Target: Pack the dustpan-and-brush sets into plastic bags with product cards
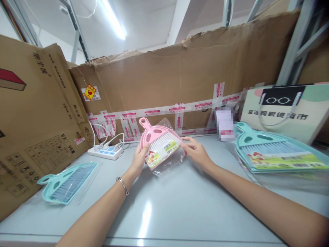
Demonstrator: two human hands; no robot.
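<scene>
Above the middle of the table I hold a pink dustpan and brush set (159,140) with white bristles and a printed label, in a clear plastic bag (167,167). Its handle points up and to the left. My left hand (139,159) grips the set's lower left edge, thumb in front. At the right edge, my right hand (196,151) pinches the set or its bag between thumb and fingers. The bag hangs loose below the label. A bracelet circles my left wrist.
A teal dustpan set (70,181) lies bagged at left; more teal sets (277,151) lie at right before a paper bag (280,109). A power strip (105,151) with plugged cables sits behind. Cardboard (154,82) walls the back; a large carton (38,130) stands left.
</scene>
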